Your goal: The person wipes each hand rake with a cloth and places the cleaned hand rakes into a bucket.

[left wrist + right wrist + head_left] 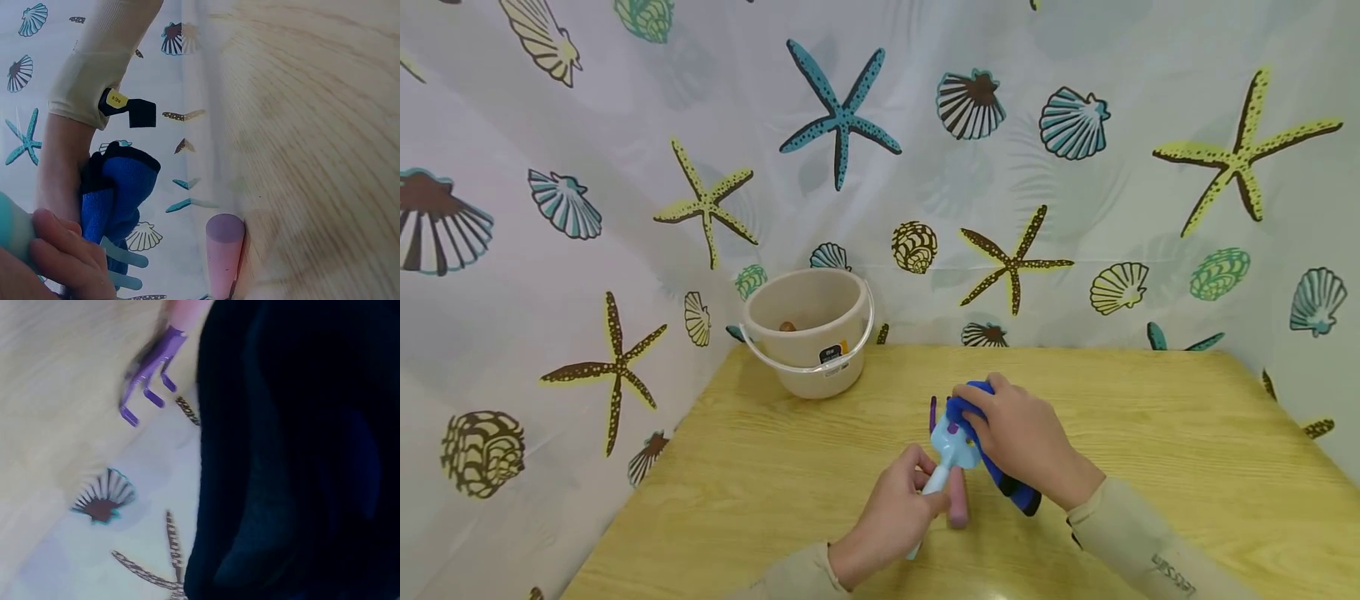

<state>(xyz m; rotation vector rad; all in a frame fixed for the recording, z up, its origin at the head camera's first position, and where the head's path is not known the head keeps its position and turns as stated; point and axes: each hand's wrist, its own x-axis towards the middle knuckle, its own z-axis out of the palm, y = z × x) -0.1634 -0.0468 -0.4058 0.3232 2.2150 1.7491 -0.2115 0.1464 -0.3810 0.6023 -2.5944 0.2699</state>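
At the lower centre of the head view, the left grip [895, 506] was curled round the handle of a light-blue tool [951, 455], while the right grip [1021, 427] pinched a blue cloth [128, 184] against its head. Hard rubbing could have twisted that slim handle loose; the cloth's dangling end could have nudged the pink-handled rake [957, 504] along the worktop [1157, 450].
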